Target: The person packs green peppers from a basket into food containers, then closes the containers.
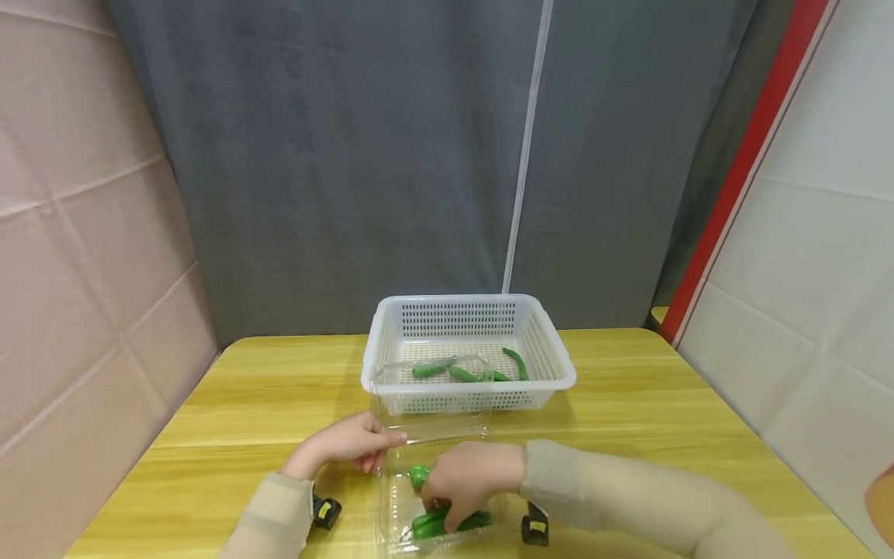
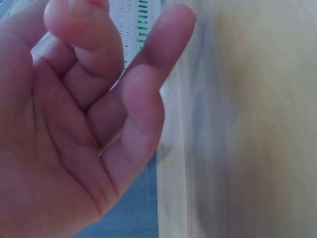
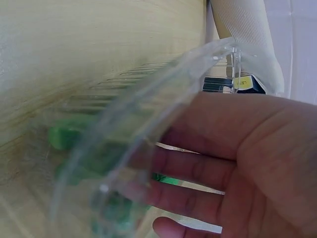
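A clear plastic clamshell box point(image 1: 391, 505) lies on the table with its lid point(image 1: 429, 404) raised toward the far side, overlapping the basket in the head view. My left hand point(image 1: 356, 442) pinches the box's left edge near the hinge between thumb and fingers; in the left wrist view its other fingers point(image 2: 143, 104) are loosely bent. My right hand point(image 1: 468, 481) reaches into the box, thumb and fingers down around a green pepper point(image 1: 427, 526). Another green pepper point(image 1: 419, 476) lies farther back in it. The right wrist view looks through the box's clear wall point(image 3: 133, 134), with fingertips partly hidden.
Behind the box stands a white perforated basket point(image 1: 468, 303) holding several green peppers, one slim and curved point(image 1: 517, 363). Both rest on a yellow wood-grain table point(image 1: 628, 435). A grey curtain point(image 1: 349, 171) hangs behind, with light walls at both sides.
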`<control>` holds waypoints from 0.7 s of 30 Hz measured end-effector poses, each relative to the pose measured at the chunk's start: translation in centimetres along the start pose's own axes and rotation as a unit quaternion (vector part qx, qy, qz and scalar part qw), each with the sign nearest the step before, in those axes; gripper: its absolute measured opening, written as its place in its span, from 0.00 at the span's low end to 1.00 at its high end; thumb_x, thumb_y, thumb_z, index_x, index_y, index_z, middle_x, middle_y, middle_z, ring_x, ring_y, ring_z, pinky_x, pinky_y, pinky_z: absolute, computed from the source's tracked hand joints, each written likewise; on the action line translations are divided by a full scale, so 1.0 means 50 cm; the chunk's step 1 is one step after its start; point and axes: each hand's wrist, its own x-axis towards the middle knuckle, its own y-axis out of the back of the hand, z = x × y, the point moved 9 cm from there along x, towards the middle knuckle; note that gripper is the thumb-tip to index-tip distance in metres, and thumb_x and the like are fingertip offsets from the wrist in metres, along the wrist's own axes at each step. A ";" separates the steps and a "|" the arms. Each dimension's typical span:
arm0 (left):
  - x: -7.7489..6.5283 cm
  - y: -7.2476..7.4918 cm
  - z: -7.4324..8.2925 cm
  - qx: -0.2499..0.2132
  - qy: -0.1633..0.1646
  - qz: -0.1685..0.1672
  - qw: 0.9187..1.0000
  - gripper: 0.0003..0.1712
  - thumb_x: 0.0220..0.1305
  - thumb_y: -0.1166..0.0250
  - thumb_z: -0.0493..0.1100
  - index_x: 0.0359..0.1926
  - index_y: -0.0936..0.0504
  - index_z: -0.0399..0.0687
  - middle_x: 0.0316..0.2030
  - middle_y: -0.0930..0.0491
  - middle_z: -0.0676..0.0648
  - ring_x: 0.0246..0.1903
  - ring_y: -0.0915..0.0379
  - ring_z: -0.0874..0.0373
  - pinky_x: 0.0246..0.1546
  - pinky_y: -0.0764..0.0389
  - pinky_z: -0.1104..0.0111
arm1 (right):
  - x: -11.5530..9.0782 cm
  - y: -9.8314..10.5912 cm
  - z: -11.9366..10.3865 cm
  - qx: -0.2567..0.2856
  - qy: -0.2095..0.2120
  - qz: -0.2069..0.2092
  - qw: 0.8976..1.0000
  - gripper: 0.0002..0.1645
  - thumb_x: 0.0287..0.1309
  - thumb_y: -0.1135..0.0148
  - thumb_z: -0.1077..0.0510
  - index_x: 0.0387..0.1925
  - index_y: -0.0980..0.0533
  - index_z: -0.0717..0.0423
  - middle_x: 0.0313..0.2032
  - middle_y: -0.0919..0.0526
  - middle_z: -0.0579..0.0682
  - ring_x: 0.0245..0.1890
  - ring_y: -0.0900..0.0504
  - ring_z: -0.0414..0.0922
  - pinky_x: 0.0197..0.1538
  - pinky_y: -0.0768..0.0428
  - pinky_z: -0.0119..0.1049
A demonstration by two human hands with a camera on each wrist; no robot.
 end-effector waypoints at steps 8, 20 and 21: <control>-0.007 0.003 0.002 -0.005 -0.003 0.003 1.000 0.32 0.72 0.46 0.55 0.14 0.21 0.41 0.09 0.27 0.53 0.10 0.37 0.62 0.13 0.32 0.72 | -0.012 0.006 0.004 0.012 0.006 -0.006 1.000 0.16 0.52 0.28 0.46 0.44 0.17 0.41 0.27 0.22 0.29 0.24 0.30 0.24 0.30 0.30 0.19; -0.005 0.001 0.008 0.001 0.001 0.000 1.000 0.32 0.72 0.45 0.56 0.15 0.21 0.41 0.09 0.27 0.53 0.10 0.36 0.62 0.13 0.31 0.70 | -0.032 0.003 0.021 0.061 0.006 -0.002 0.998 0.19 0.57 0.32 0.46 0.49 0.17 0.45 0.21 0.28 0.30 0.21 0.32 0.27 0.27 0.32 0.20; -0.005 0.001 0.008 0.000 0.001 0.001 1.000 0.32 0.72 0.45 0.56 0.15 0.21 0.41 0.09 0.27 0.53 0.10 0.36 0.62 0.13 0.31 0.70 | -0.034 0.003 0.022 0.064 0.009 0.000 0.998 0.19 0.57 0.32 0.46 0.49 0.18 0.46 0.21 0.28 0.30 0.21 0.32 0.27 0.27 0.32 0.20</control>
